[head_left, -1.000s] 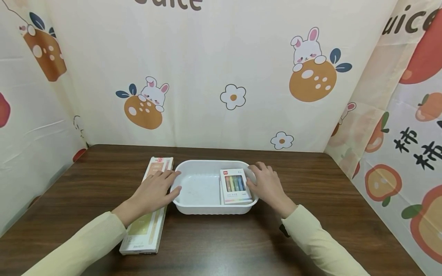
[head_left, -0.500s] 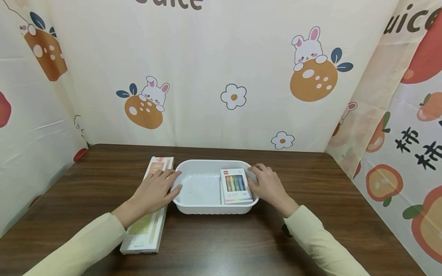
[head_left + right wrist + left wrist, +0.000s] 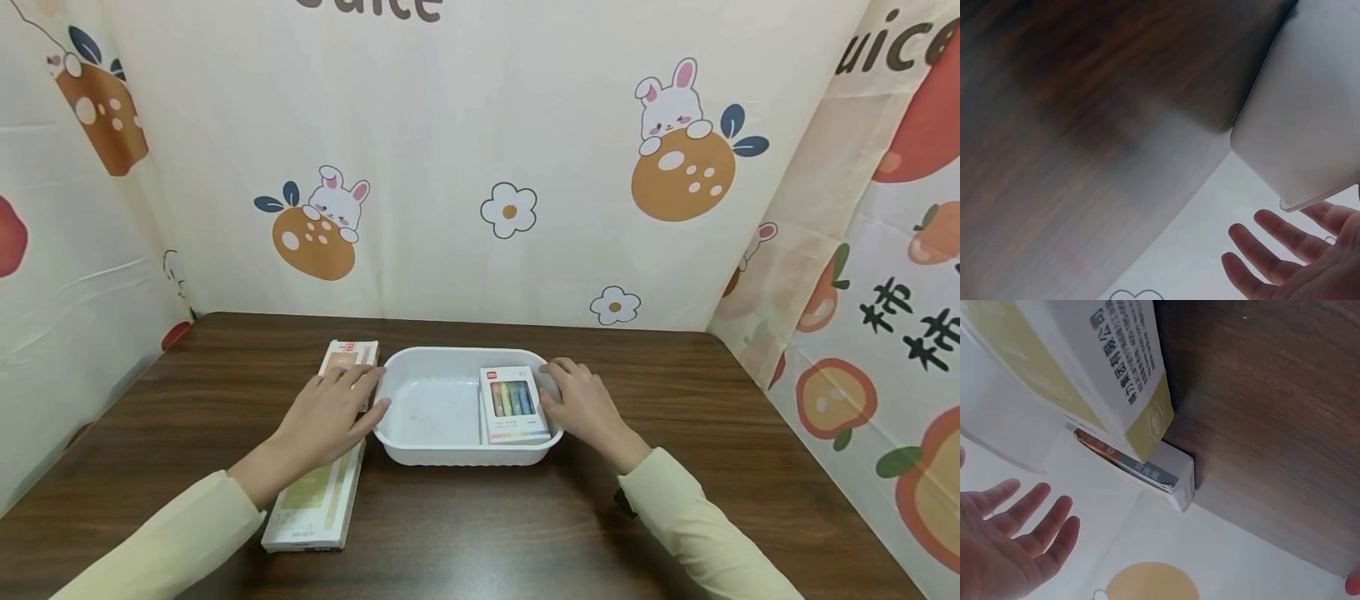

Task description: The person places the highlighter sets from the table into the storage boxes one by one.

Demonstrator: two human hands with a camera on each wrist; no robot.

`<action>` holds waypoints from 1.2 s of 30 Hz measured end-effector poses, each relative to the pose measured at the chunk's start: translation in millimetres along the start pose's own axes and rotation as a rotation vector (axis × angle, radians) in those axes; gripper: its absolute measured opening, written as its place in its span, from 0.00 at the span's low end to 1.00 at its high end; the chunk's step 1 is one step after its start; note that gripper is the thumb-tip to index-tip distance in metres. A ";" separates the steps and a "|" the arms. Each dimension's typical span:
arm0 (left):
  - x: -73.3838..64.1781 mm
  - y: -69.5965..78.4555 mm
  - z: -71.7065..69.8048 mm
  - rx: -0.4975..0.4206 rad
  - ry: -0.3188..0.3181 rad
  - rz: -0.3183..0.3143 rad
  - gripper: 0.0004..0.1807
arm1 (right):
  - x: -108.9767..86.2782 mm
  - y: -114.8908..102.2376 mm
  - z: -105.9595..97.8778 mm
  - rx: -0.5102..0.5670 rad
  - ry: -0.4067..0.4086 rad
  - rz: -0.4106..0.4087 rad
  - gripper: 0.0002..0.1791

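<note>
White tub (image 3: 431,412): I start on the head camera, and there it is, sitting in the middle of the dark wooden table (image 3: 480,542).
Small box (image 3: 513,406): inside the tub, over at the right end, coloured sticks showing on its front.
Left hand (image 3: 321,417): fingers loosely stretched, grip free, right by the tub's left rim; whether it touches, I can't tell.
Near long box (image 3: 318,500): flat on the table to the left, partly under that wrist from where I watch.
Far long box (image 3: 350,354): its orange end peeks out beyond the fingers.
Right hand (image 3: 588,412): at the tub's right rim, thumb and fingers apart.
Printed cloth (image 3: 442,267): hangs behind the far edge.
Left wrist view: over to this feed; I see four relaxed fingers, slightly bent, nothing in them, both long boxes beside them.
Right wrist view: now here, fingers spread and fairly straight, one fingertip hidden behind the tub's rim; I can't tell how firmly it touches.
</note>
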State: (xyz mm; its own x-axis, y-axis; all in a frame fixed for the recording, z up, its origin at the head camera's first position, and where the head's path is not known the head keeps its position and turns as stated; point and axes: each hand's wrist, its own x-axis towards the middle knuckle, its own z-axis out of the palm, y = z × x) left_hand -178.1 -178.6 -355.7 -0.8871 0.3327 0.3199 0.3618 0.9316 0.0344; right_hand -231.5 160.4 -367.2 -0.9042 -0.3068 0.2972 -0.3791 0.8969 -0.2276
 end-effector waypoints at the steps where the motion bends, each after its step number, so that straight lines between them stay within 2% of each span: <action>1: -1.3 -0.5 -1.1 0.004 0.003 -0.005 0.28 | -0.1 0.1 0.2 -0.001 -0.002 0.000 0.19; 11: -14.3 -10.0 -10.1 0.014 0.010 -0.063 0.26 | 0.3 1.1 1.0 -0.011 0.007 -0.012 0.18; 18: -25.1 -11.8 -12.7 0.046 -0.036 -0.089 0.28 | 0.3 0.5 0.7 -0.018 0.011 -0.021 0.18; 24: -34.6 -9.6 -8.9 0.083 -0.078 -0.092 0.30 | 0.2 0.0 0.3 -0.020 0.012 -0.020 0.18; 29: -42.1 -6.4 -4.4 0.076 -0.129 -0.108 0.32 | 0.0 -0.1 0.4 -0.023 0.008 -0.018 0.19; 36: -50.1 0.7 0.5 0.057 -0.129 -0.137 0.34 | 0.0 -0.1 1.3 -0.022 0.005 -0.014 0.19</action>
State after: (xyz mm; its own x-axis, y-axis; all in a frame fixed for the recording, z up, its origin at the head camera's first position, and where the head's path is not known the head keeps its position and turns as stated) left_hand -133.5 -194.5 -372.1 -0.9576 0.2149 0.1921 0.2218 0.9750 0.0148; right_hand -231.8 159.9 -368.5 -0.8979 -0.3178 0.3046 -0.3873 0.8993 -0.2034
